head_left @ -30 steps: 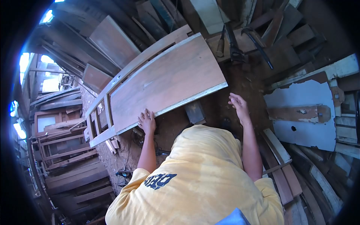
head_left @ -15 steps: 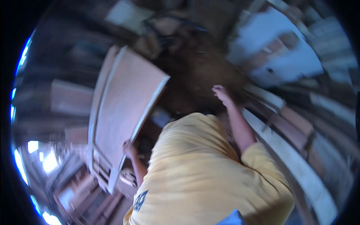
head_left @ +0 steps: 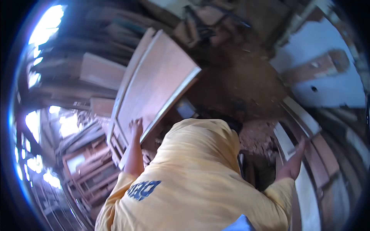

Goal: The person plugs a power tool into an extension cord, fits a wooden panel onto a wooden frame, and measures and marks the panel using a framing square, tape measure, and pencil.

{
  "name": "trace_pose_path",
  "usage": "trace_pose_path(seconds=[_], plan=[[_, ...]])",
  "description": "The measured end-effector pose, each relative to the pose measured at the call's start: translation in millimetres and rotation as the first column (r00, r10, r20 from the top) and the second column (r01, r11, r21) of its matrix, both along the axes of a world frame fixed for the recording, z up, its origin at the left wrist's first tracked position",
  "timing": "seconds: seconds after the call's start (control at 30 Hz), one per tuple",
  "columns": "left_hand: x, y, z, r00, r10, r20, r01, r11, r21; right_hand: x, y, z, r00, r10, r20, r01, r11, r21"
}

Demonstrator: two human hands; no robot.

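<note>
A flat wooden panel (head_left: 158, 77) with a pale edge stands tilted on my left. My left hand (head_left: 135, 127) is raised in front of its lower part, fingers apart and not wrapped round the edge; whether the fingertips touch the face I cannot tell. On the other side, my right hand (head_left: 297, 156) reaches out over a long pale board (head_left: 308, 196) and a brown board (head_left: 311, 161) beside it. That hand is blurred, so its fingers and any contact with the boards are unclear. My yellow shirt hides the floor beneath me.
A white panel (head_left: 323, 65) with a brown patch lies at upper right. Dirt floor with debris (head_left: 246, 77) spreads ahead. Wooden frames (head_left: 90, 165) are stacked at lower left, and a smaller board (head_left: 102, 71) lies behind the tilted panel. Mixed scraps (head_left: 208, 23) sit at the far end.
My left hand has come off the panel's near edge and up in front of its face. My right hand has swung outward to the right, over the boards. The view has turned.
</note>
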State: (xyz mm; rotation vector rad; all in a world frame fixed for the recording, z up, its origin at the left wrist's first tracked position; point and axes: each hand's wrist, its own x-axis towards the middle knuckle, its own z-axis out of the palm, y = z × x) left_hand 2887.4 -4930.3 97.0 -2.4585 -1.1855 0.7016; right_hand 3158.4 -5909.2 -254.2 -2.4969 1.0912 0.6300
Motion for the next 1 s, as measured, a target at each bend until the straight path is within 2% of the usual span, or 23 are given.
trace_pose_path(seconds=[0.03,0.07,0.1,0.13,0.17,0.2,0.27,0.3,0.33,0.4,0.47,0.57,0.63,0.7,0.77,0.8,0.83,0.87,0.9,0.97,1.0], plan=[[15,2,10,0.997,-0.08,0.01,0.08,0.994,-0.076,0,4,-8,0.999,-0.007,-0.041,0.008,1.0,0.016],[23,2,15,0.991,-0.103,0.081,0.113,0.984,-0.136,11,23,19,0.993,-0.077,-0.094,0.077,0.997,0.003],[29,-1,18,0.993,-0.08,0.084,0.091,0.988,-0.127,20,39,39,0.977,-0.152,-0.15,0.149,0.988,-0.029],[39,-6,19,0.983,-0.014,0.184,0.035,0.993,-0.113,23,51,43,0.981,-0.134,-0.139,0.132,0.991,-0.021],[48,-13,22,0.958,0.049,0.281,-0.019,0.994,-0.107,22,53,35,0.988,-0.115,-0.104,0.108,0.991,-0.074],[56,-21,26,0.955,0.063,0.29,-0.034,0.994,-0.105,17,49,20,0.994,-0.089,-0.064,0.078,0.983,-0.164],[70,-38,31,0.935,0.036,0.352,0.011,0.991,-0.132,6,34,-28,1.0,-0.02,-0.002,0.018,0.924,-0.381],[73,-43,26,0.931,0.051,0.362,-0.001,0.99,-0.138,0,28,-51,0.999,-0.014,0.029,0.025,0.895,-0.445],[73,-46,24,0.928,0.033,0.37,0.026,0.987,-0.155,-6,36,-49,0.999,-0.049,0.012,0.049,0.9,-0.432],[73,-47,17,0.927,0.025,0.373,0.054,0.978,-0.201,-4,62,-32,0.983,-0.18,0.013,0.178,0.953,-0.245],[71,-43,10,0.917,0.04,0.397,0.055,0.973,-0.226,6,86,-21,0.954,-0.295,0.049,0.298,0.95,-0.096],[68,-35,-2,0.905,0.037,0.424,0.078,0.965,-0.251,29,124,-5,0.839,-0.487,0.244,0.46,0.873,0.161],[66,-31,-9,0.899,0.029,0.436,0.094,0.962,-0.257,45,149,13,0.724,-0.553,0.413,0.447,0.832,0.329],[69,-25,-19,0.879,0.028,0.476,0.099,0.966,-0.24,53,188,56,0.679,-0.443,0.586,0.327,0.896,0.3],[71,-17,-35,0.859,0.048,0.51,0.097,0.963,-0.253,46,240,140,0.738,-0.201,0.644,0.224,0.973,0.047],[74,-14,-41,0.833,-0.031,0.553,0.168,0.966,-0.199,44,274,198,0.776,0.052,0.629,0.099,0.974,-0.203],[73,-6,-48,0.799,-0.109,0.591,0.236,0.961,-0.141,40,305,245,0.777,0.054,0.628,0.105,0.971,-0.214],[53,28,-93,0.834,-0.301,0.462,0.306,0.95,0.066,37,335,287,0.621,-0.19,0.761,0.173,0.979,0.104],[58,36,-98,0.832,-0.304,0.464,0.317,0.947,0.054,35,357,323,0.432,-0.446,0.784,0.17,0.894,0.415],[79,34,-104,0.738,-0.338,0.585,0.317,0.938,0.141,29,389,378,0.286,-0.237,0.928,0.126,0.97,0.208],[99,21,-86,0.663,-0.21,0.719,0.264,0.964,0.039,26,390,392,0.352,-0.091,0.932,0.265,0.964,-0.006]])
